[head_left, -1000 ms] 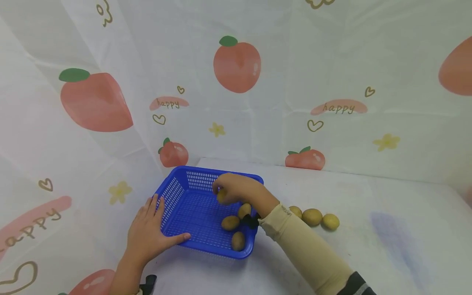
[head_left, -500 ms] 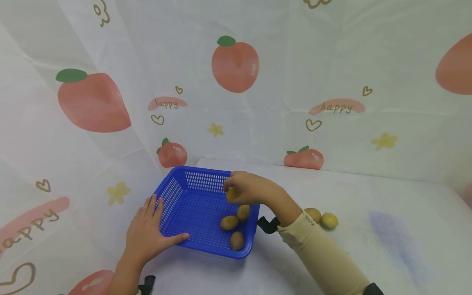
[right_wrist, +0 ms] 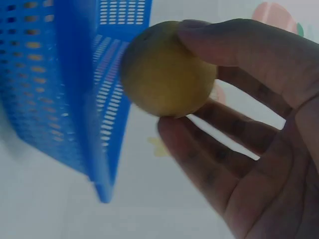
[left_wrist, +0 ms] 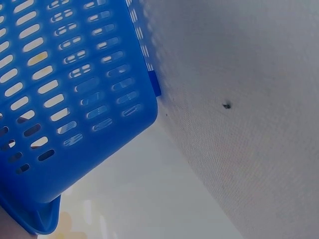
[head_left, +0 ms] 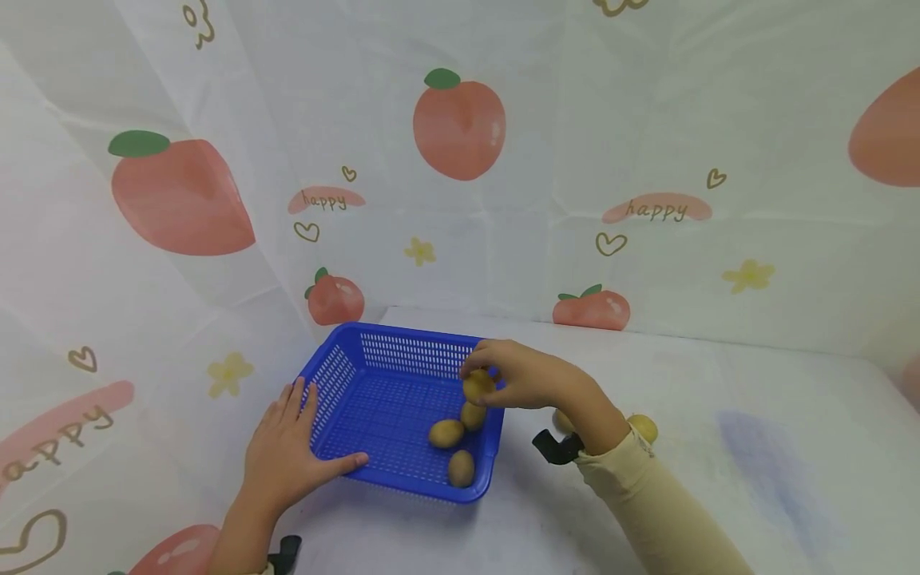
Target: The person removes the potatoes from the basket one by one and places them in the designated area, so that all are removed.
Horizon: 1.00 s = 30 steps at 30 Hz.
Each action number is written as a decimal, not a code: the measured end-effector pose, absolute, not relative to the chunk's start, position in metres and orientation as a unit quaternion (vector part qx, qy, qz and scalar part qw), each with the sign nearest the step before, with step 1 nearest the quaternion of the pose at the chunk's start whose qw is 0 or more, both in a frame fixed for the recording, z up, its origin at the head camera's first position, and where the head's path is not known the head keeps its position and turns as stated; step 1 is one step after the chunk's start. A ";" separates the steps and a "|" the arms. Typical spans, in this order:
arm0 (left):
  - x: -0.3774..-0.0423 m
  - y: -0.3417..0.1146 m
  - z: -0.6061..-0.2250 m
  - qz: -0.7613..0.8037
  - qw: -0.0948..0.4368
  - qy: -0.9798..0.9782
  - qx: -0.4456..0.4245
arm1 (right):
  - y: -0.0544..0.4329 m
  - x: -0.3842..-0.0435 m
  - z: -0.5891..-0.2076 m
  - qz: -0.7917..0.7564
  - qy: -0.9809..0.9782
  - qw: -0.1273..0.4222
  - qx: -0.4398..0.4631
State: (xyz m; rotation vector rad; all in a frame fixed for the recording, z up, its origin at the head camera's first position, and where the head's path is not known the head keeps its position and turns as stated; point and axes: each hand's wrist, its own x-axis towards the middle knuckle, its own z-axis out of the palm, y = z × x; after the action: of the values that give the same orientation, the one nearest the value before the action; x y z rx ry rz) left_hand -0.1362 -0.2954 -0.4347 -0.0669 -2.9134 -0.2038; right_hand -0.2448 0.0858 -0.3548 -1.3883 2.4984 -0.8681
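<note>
My right hand (head_left: 528,375) pinches a yellow-brown potato (head_left: 477,386) between thumb and fingers, over the right side of a blue plastic basket (head_left: 402,477). In the right wrist view the held potato (right_wrist: 167,69) shows beside the basket's rim. Below it, several potatoes lie in the basket's right part, among them one potato (head_left: 447,434) and another potato (head_left: 461,469) near the front corner. My left hand (head_left: 283,447) rests on the basket's left front corner, fingers spread and straight over the rim. The left wrist view shows mainly the basket's perforated outer wall (left_wrist: 75,129).
On the white tabletop (head_left: 683,495) right of the basket, a potato (head_left: 563,421) and a yellower potato (head_left: 642,429) are partly hidden behind my right arm. A white cloth (head_left: 532,263) printed with fruit hangs behind and to the left.
My right hand has moved rightward across the basket with the potato in its grip, from over the middle to near the right rim. The left hand and basket stay put.
</note>
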 end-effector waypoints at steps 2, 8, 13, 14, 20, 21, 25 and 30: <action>-0.136 -0.295 -0.434 -0.069 0.111 -0.991 -0.023 | 0.089 -0.244 -0.359 -0.305 0.826 0.067 -0.470; -0.135 -0.295 -0.436 -0.070 0.118 -0.990 -0.028 | 0.099 -0.238 -0.369 -0.342 0.816 0.034 -0.465; -0.136 -0.294 -0.436 -0.071 0.124 -0.989 -0.029 | 0.110 -0.234 -0.373 -0.361 0.812 -0.004 -0.458; -0.136 -0.294 -0.436 -0.070 0.125 -0.989 -0.028 | 0.113 -0.233 -0.374 -0.364 0.812 -0.011 -0.456; -0.138 -0.295 -0.437 -0.066 0.123 -0.990 -0.028 | 0.130 -0.225 -0.384 -0.396 0.816 -0.023 -0.422; -0.138 -0.295 -0.438 -0.066 0.121 -0.990 -0.028 | 0.133 -0.224 -0.386 -0.401 0.816 -0.022 -0.415; -0.139 -0.296 -0.439 -0.065 0.113 -0.991 -0.027 | 0.146 -0.219 -0.393 -0.414 0.818 -0.028 -0.399; -0.138 -0.295 -0.438 -0.067 0.121 -0.990 -0.029 | 0.163 -0.218 -0.401 -0.423 0.814 -0.045 -0.396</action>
State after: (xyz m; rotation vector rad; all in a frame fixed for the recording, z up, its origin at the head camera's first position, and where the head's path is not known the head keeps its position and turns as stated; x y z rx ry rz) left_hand -0.1382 -0.2950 -0.4378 -0.0836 -2.8905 -0.1968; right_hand -0.2176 0.1626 -0.4009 -1.2802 2.6332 -1.3684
